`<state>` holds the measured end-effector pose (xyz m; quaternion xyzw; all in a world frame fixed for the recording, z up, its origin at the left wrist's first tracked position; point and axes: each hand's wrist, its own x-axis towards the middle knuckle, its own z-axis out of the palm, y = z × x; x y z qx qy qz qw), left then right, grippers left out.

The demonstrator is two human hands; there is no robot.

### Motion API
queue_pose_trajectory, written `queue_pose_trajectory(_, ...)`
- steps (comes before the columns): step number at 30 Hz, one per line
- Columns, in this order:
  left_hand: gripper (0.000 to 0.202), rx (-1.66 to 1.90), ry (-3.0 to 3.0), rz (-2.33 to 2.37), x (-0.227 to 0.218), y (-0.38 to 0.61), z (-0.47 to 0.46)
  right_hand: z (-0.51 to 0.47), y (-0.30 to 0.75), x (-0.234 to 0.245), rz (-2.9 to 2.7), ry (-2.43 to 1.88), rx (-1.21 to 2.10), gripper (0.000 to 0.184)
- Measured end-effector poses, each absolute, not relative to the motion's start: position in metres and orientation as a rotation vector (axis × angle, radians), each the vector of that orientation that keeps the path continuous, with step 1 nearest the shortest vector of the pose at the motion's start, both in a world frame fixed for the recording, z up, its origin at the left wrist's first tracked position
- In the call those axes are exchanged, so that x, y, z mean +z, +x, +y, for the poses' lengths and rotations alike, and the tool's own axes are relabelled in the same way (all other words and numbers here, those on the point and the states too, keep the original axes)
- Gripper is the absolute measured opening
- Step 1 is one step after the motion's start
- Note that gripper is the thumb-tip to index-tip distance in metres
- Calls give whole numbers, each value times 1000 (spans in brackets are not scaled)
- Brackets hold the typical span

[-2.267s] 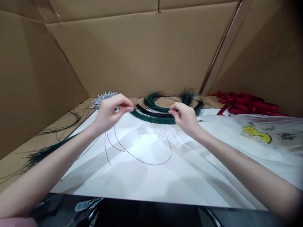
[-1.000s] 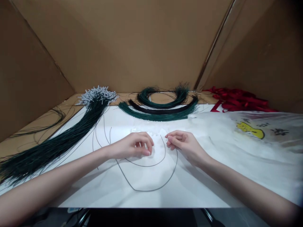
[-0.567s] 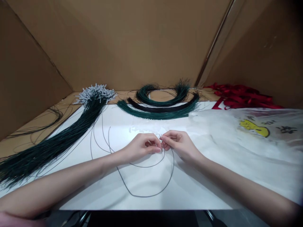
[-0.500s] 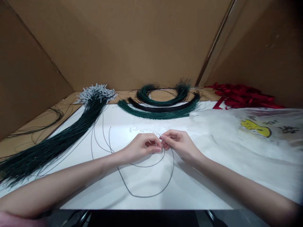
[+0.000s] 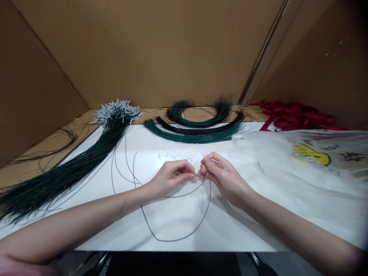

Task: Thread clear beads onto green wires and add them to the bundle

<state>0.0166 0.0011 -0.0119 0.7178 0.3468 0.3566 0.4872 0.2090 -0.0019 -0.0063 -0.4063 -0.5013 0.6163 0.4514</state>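
My right hand (image 5: 222, 172) pinches thin dark green wires (image 5: 188, 238) between thumb and fingers, with short tips poking up above the grip. One wire hangs in a wide loop over the white board, and another curves leftward under my left hand. My left hand (image 5: 175, 177) is closed in a pinch just beside the right fingertips; whatever lies between its fingers is too small to make out. Behind the hands lie small white beads (image 5: 169, 155), scattered on the board.
A long bundle of green wires (image 5: 94, 153) with white beaded tips (image 5: 117, 111) stretches along the left. Curved green and black wire bundles (image 5: 195, 132) lie at the back. Red ribbon (image 5: 299, 115) and a clear plastic bag (image 5: 287, 184) are on the right. Cardboard walls (image 5: 161, 50) surround the white board (image 5: 115, 237).
My right hand has shifted slightly right and up, drawing the wire tips along. The smaller wire curve has flattened, and a small gap shows between the hands.
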Motion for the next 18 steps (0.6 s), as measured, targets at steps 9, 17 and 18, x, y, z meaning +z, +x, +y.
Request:
queue_pose_trajectory(9, 16, 1016, 1779, 932, 23, 2, 5, -8, 195, 3, -1369, -972, 1329, 21)
queue_pose_trajectory(17, 14, 858, 1639, 959, 23, -8, -3, -4, 188, 5, -1362, -1007, 1339, 17)
queue_pose_trajectory(18, 14, 858, 1624, 963, 21, -8, -4, -4, 188, 4, -1374, -1013, 1332, 16)
